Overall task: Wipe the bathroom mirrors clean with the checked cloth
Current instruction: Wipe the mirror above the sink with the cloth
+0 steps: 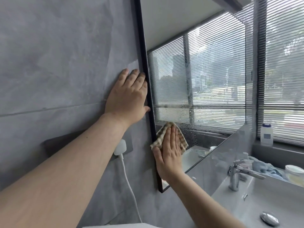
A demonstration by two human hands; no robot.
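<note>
Left hand was flat on the grey wall, fingers reaching the mirror frame's black edge. Right hand was spread open too, pressing the checked cloth against the glass low by the frame. Droplets on the glass looked likely to streak, and with only a flat palm pinning it, the cloth could've slipped down toward the sink.
</note>
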